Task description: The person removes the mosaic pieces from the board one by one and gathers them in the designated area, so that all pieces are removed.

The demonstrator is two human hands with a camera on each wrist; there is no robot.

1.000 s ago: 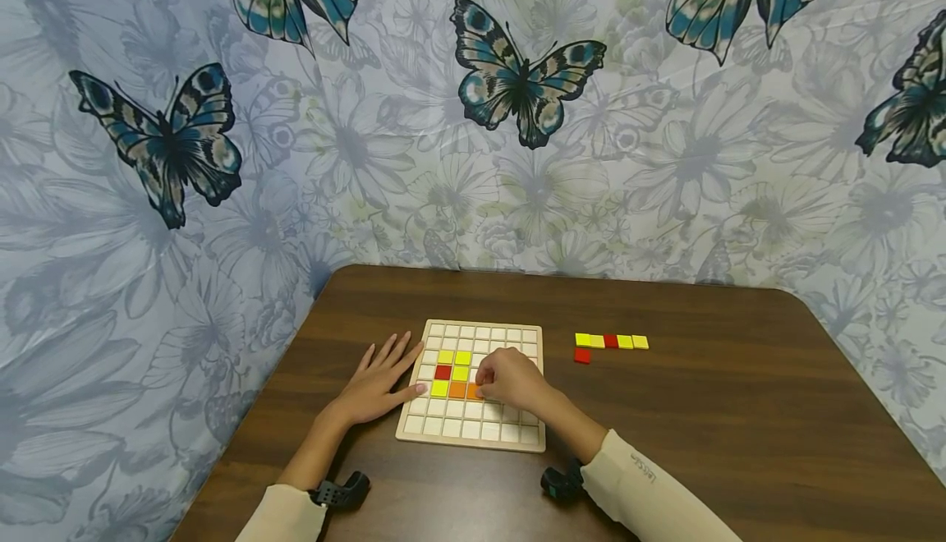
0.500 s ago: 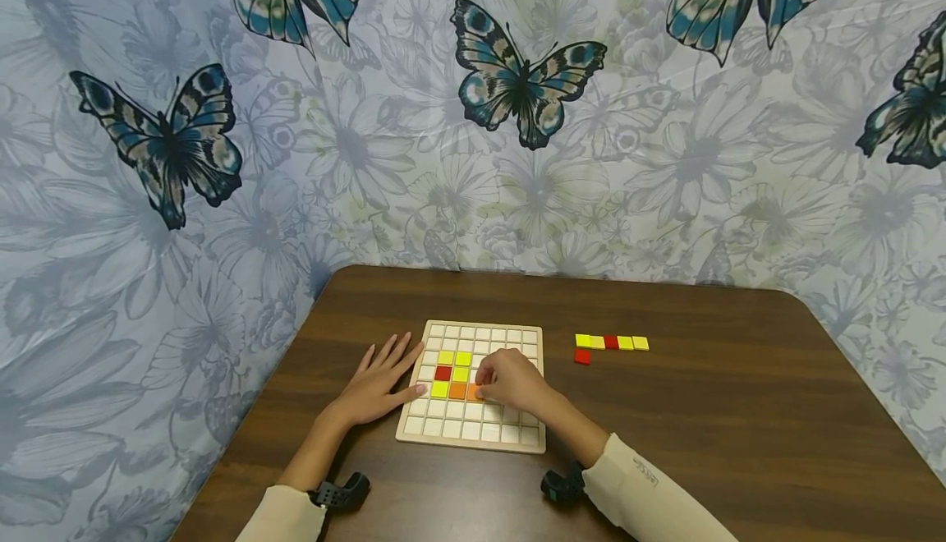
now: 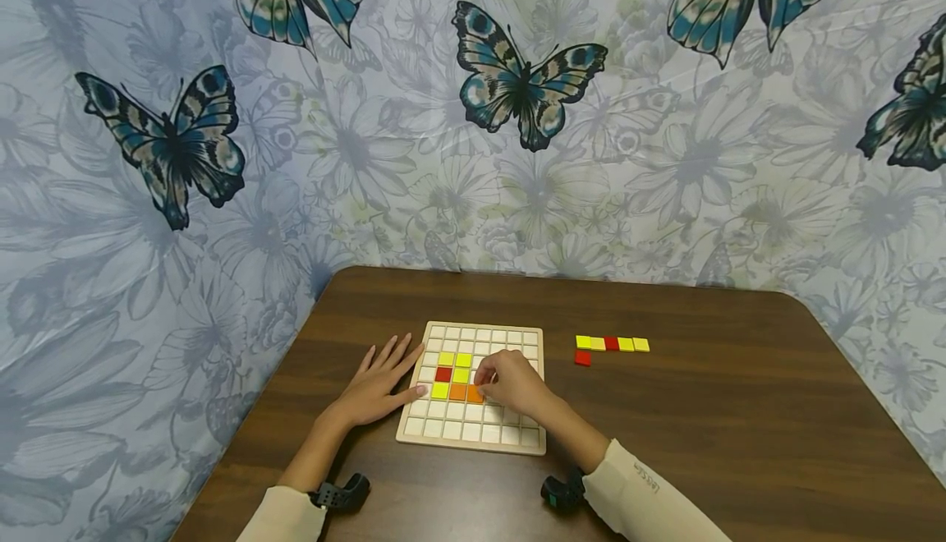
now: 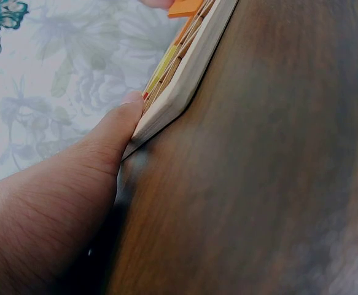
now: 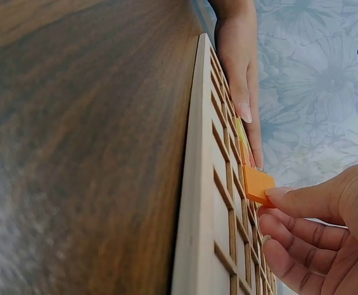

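A wooden grid board (image 3: 470, 446) with white cells lies on the table. My left hand (image 3: 375, 388) rests spread along its left side, the thumb (image 4: 126, 114) over the rim. My right hand (image 3: 516, 382) is over the middle of the board. Thumb and fingers there pinch a square orange tile (image 5: 258, 185), which sticks up at a tilt from the grid in the right wrist view. To its left sit another orange tile (image 3: 457, 392), a red tile (image 3: 443, 374) and several yellow tiles (image 3: 462, 360) in cells.
Right of the board, a row of yellow and red tiles (image 3: 626, 345) lies on the brown table (image 3: 702, 411). One red tile (image 3: 582, 358) lies just below that row. Behind the table is a butterfly-patterned wall covering (image 3: 517, 197).
My right fingertips have shifted slightly, so a little more of the orange tile shows. The left hand stays where it was.
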